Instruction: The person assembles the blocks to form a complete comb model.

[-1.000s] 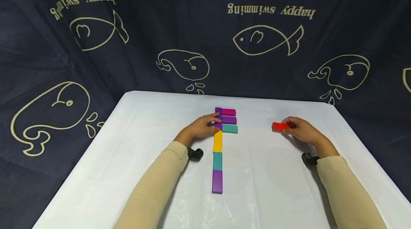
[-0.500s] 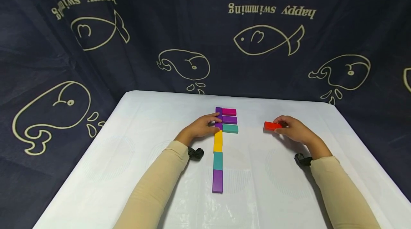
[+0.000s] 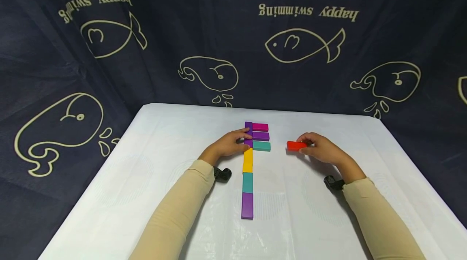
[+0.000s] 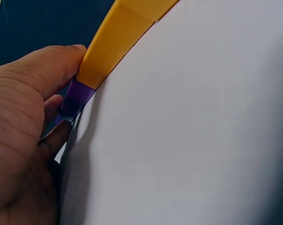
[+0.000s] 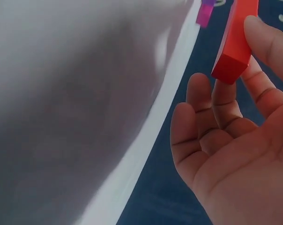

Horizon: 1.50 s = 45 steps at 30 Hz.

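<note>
My right hand (image 3: 322,148) pinches a red rectangular block (image 3: 296,145) by one end between thumb and fingers, right of the other blocks. In the right wrist view, the thumb lies on the red block's (image 5: 239,42) side while the outer fingers stay off it. My left hand (image 3: 228,143) rests its fingertips on the purple blocks (image 3: 248,125) at the far end of a straight column. In the left wrist view the thumb touches beside the yellow block (image 4: 108,51). A magenta block (image 3: 260,127), a purple block (image 3: 260,136) and a teal block (image 3: 261,146) branch rightward from the column.
Nearer along the column lie yellow blocks (image 3: 247,160), a teal block (image 3: 247,182) and a purple block (image 3: 247,205). All lie on a white-covered table (image 3: 146,219). Behind it hangs a dark cloth (image 3: 233,17) with fish and whale drawings.
My right hand has carried the red block leftward, closer to the branching blocks. My left hand has stayed in place on the column.
</note>
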Each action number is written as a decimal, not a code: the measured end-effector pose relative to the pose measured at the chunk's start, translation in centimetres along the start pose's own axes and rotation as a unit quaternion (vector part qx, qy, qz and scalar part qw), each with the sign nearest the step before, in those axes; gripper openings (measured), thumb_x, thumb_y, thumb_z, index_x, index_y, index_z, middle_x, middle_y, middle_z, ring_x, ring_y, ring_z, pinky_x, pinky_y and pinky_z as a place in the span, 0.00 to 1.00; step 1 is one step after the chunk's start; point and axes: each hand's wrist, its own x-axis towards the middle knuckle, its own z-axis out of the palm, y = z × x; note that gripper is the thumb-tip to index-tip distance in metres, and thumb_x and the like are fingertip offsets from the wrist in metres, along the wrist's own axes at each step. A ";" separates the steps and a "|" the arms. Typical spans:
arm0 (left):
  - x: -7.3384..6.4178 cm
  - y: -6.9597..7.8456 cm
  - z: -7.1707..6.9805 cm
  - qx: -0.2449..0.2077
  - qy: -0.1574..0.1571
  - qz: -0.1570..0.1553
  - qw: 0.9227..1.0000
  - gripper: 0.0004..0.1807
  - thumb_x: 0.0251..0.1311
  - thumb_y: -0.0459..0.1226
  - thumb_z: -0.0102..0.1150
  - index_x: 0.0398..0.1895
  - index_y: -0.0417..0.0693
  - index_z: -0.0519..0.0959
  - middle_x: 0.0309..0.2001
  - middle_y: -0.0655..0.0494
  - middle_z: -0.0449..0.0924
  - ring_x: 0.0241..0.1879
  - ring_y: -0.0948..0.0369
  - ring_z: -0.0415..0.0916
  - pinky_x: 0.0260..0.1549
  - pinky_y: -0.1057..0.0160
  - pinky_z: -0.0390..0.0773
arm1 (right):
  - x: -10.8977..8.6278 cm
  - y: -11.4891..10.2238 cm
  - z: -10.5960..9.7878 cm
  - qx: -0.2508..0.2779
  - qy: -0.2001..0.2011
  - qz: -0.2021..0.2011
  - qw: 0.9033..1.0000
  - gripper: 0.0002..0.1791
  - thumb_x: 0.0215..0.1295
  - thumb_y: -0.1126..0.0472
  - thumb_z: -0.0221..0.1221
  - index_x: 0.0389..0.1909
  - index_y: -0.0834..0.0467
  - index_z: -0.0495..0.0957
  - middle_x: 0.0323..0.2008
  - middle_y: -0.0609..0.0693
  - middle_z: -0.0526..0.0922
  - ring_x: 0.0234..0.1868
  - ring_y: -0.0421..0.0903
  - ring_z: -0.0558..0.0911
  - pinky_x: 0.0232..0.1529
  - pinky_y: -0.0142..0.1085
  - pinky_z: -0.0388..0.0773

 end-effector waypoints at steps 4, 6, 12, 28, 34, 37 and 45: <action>0.0 0.0 0.0 0.000 0.000 0.000 1.000 0.23 0.65 0.45 0.62 0.63 0.54 0.78 0.76 0.65 0.56 0.75 0.57 0.50 0.73 0.53 0.51 | 0.3 -0.8 0.7 0.003 -0.012 -0.007 1.000 0.12 0.63 0.68 0.64 0.46 0.58 0.78 0.42 0.53 0.79 0.45 0.52 0.74 0.46 0.44 0.72; 0.0 0.0 0.0 -0.001 0.001 0.000 1.000 0.23 0.65 0.45 0.62 0.63 0.54 0.78 0.76 0.64 0.56 0.75 0.57 0.50 0.73 0.53 0.51 | 0.3 -1.3 1.0 0.006 -0.019 -0.012 1.000 0.11 0.62 0.68 0.64 0.45 0.58 0.79 0.40 0.53 0.79 0.44 0.51 0.73 0.45 0.44 0.72; -0.1 0.1 0.0 -0.004 0.000 -0.001 1.000 0.23 0.65 0.44 0.62 0.63 0.54 0.78 0.76 0.64 0.56 0.75 0.57 0.50 0.73 0.52 0.51 | 0.6 -2.5 1.8 0.002 -0.037 -0.019 0.999 0.12 0.61 0.67 0.65 0.45 0.57 0.79 0.37 0.51 0.76 0.41 0.50 0.72 0.41 0.42 0.71; 0.0 0.1 0.1 -0.008 -0.001 -0.006 1.000 0.23 0.65 0.45 0.62 0.63 0.55 0.78 0.76 0.65 0.56 0.75 0.57 0.51 0.72 0.52 0.52 | 2.0 -4.3 4.0 -0.021 -0.061 -0.033 0.997 0.11 0.62 0.63 0.67 0.45 0.54 0.80 0.36 0.49 0.77 0.40 0.48 0.74 0.42 0.40 0.74; 0.0 0.1 0.0 -0.007 -0.001 -0.004 1.000 0.23 0.65 0.44 0.62 0.63 0.54 0.78 0.76 0.64 0.56 0.75 0.57 0.51 0.72 0.52 0.52 | 2.6 -5.3 4.7 -0.031 -0.071 -0.041 0.996 0.12 0.62 0.61 0.68 0.45 0.56 0.80 0.36 0.49 0.77 0.39 0.48 0.73 0.42 0.40 0.74; 0.1 0.0 0.0 -0.010 -0.001 -0.007 1.000 0.23 0.65 0.44 0.63 0.63 0.54 0.78 0.76 0.65 0.56 0.75 0.58 0.51 0.72 0.52 0.53 | 2.8 -5.7 5.0 -0.032 -0.081 -0.048 0.995 0.12 0.61 0.62 0.68 0.45 0.56 0.80 0.35 0.49 0.78 0.39 0.48 0.74 0.42 0.41 0.74; 0.1 0.1 0.0 -0.012 0.000 -0.006 1.000 0.23 0.65 0.44 0.62 0.63 0.54 0.78 0.76 0.65 0.57 0.75 0.58 0.51 0.72 0.52 0.53 | 3.4 -6.3 5.8 -0.065 -0.093 -0.062 0.992 0.12 0.61 0.62 0.68 0.45 0.55 0.80 0.34 0.47 0.77 0.38 0.47 0.74 0.42 0.40 0.75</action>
